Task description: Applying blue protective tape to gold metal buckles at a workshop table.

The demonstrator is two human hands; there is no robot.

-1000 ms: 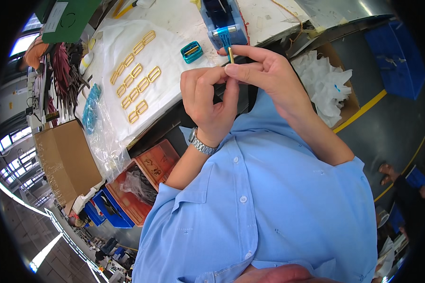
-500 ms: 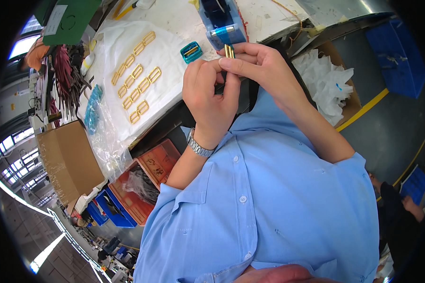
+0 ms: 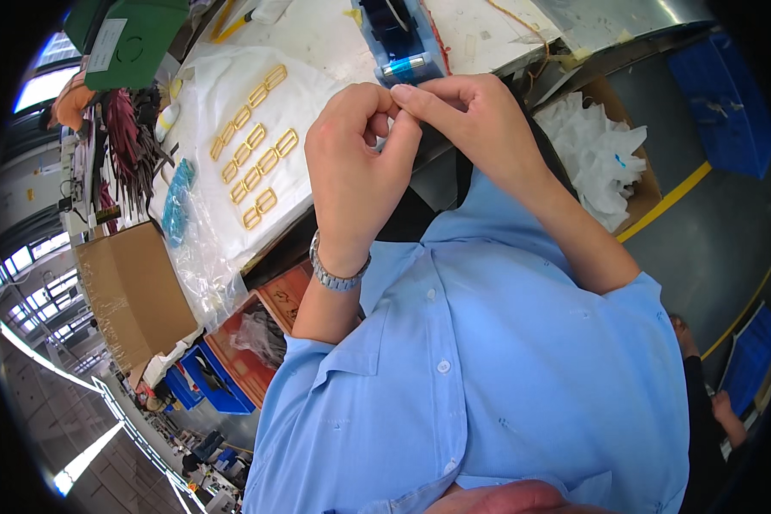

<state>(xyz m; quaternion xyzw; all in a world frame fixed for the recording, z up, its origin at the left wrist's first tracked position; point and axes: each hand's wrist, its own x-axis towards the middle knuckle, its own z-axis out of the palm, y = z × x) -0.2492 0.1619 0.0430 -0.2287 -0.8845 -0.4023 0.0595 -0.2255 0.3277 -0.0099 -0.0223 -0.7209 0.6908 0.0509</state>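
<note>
My left hand (image 3: 357,158) and my right hand (image 3: 480,120) meet fingertip to fingertip at the table's near edge. Both are closed in a pinch, the right thumb resting against the left fingertips. What they hold, if anything, is hidden behind the fingers. Just beyond them stands a blue tape dispenser (image 3: 400,43) with a shiny strip of blue tape (image 3: 403,67) at its near end. To the left, several gold oval buckles (image 3: 265,158) lie in slanting rows on a white sheet (image 3: 210,94).
Beside the sheet lie a teal bundle (image 3: 177,204) and clear plastic (image 3: 210,278). A cardboard box (image 3: 133,291) and an orange crate (image 3: 231,347) stand at the left. Right of the table, a carton holds crumpled white paper (image 3: 595,158); a blue bin (image 3: 718,107) stands beyond.
Both hands have shifted slightly up and left. Gold pieces visible between the fingers before are now hidden. A small teal-wrapped bundle with gold inside is now covered by my left hand.
</note>
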